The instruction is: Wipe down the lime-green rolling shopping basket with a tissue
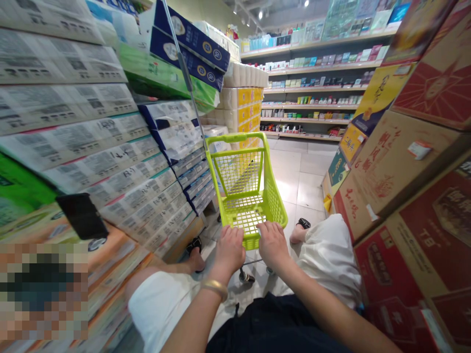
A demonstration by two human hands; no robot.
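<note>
Holds the cart (276, 198) by its near edge, with left hand (231, 247) and right hand (273, 242) both wrapped over it; cannot tell how tightly. Stands between packs (110, 152) and cartons (386, 162). Could snag the pole (184, 71) near the far left corner on the tilted boxes (195, 37) if steered too far left, or clip the right foot (297, 233) if rolled back askew. Leaves open floor (309, 186) past the far and right edges, little past the left.

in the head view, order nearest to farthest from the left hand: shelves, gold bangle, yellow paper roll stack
1. Gold bangle: worn just behind the left hand.
2. Yellow paper roll stack: ahead, on the left.
3. Shelves: at the back.
</note>
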